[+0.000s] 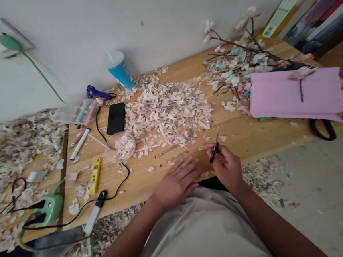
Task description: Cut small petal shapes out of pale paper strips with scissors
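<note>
My right hand (227, 165) is closed around a pair of small scissors (215, 148) with black handles, the blades pointing up and away over the wooden table (250, 133). My left hand (177, 182) lies flat with fingers stretched out near the table's front edge, beside a clear ruler (177, 157). A wide heap of pale paper scraps (166, 109) lies just beyond both hands.
A clear bowl (120, 147) of scraps, black phone (116, 117), yellow cutter (95, 175), pens, cables and a green power strip (48, 207) lie left. A blue cup (121, 71) stands by the wall. Pink paper (297, 93) and a flower branch (240, 54) lie right.
</note>
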A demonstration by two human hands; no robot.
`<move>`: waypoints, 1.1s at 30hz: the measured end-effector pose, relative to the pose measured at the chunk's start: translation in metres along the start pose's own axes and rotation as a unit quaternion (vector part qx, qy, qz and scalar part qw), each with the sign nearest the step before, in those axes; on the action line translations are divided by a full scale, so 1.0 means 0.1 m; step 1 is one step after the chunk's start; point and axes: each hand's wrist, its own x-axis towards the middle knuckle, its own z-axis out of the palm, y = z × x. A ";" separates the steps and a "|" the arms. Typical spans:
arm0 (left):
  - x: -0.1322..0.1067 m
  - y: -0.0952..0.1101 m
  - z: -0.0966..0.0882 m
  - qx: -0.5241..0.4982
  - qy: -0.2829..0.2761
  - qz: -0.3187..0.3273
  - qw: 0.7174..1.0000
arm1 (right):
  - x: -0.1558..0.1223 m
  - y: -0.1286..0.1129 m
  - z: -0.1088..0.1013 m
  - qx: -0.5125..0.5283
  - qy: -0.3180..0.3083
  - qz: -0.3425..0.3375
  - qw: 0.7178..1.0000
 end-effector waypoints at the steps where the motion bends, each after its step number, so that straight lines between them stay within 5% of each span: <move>1: -0.06 0.01 -0.01 0.022 0.017 -0.035 0.999 | 0.01 -0.03 0.02 -0.013 -0.021 -0.024 0.999; 5: -0.36 0.04 0.04 0.123 0.049 -0.178 0.975 | 0.16 -0.17 0.17 -0.093 -0.208 -0.213 0.950; 8: -0.48 0.09 0.14 0.169 0.039 -0.196 0.965 | 0.25 -0.19 0.26 -0.147 -0.232 -0.246 0.930; 12: -0.29 0.19 0.27 0.166 0.007 -0.165 0.972 | 0.16 0.01 0.03 -0.224 -0.175 -0.188 0.940; 17: 0.39 0.28 0.44 0.156 0.008 -0.132 0.979 | -0.07 0.21 -0.54 -0.326 -0.017 -0.032 0.945; 21: 0.79 0.34 0.47 0.131 0.013 -0.047 0.990 | -0.17 0.09 -0.68 -0.251 0.093 0.021 0.963; 26: 0.68 0.34 0.42 0.125 0.056 -0.236 0.962 | -0.30 -0.02 -0.58 -0.129 0.129 0.080 0.980; 28: 0.63 0.33 0.41 0.114 0.053 -0.260 0.957 | -0.35 0.00 -0.54 -0.101 0.139 0.096 0.980; 33: 0.77 0.39 0.37 0.025 -0.008 -0.014 1.000 | -0.38 0.00 -0.48 -0.040 0.197 0.105 0.974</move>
